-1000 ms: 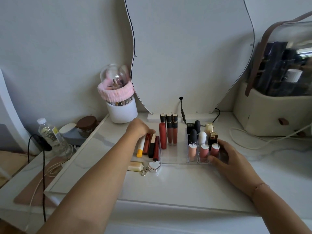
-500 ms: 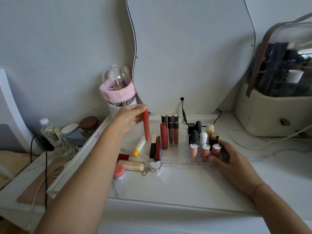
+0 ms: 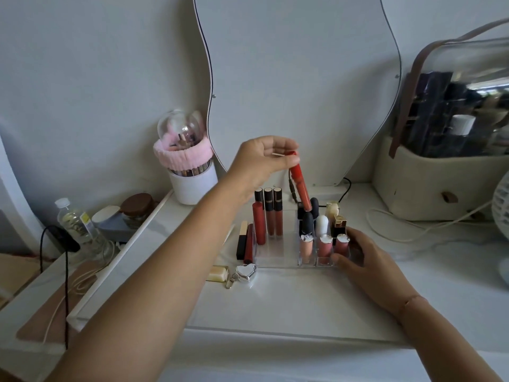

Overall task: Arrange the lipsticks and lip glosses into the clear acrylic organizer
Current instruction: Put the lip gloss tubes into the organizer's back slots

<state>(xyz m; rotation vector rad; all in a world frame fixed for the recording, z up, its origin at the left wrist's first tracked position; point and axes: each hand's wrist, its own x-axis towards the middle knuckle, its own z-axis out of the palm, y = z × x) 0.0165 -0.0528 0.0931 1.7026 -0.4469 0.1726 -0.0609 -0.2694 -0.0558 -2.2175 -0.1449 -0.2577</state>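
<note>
Red lip gloss [image 3: 300, 186] hangs nearly upright, its cap end pinched in the fingertips of the left hand [image 3: 261, 161]; its lower end tilts slightly rightward and sits over the back cells of the clear acrylic organizer [image 3: 275, 260], close by the black lipsticks [image 3: 307, 221]; whether it touches them I cannot tell; the right hand [image 3: 366, 260] cups the organizer's front right corner, bracing it; the move ahead looks like a straight lowering along the tube's axis into a free back slot.

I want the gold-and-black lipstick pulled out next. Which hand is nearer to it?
Right. The right hand holds the organizer at its right front corner, just beside the gold-and-black lipstick; the left hand hangs above the back row, pinching a red lip gloss.
</note>
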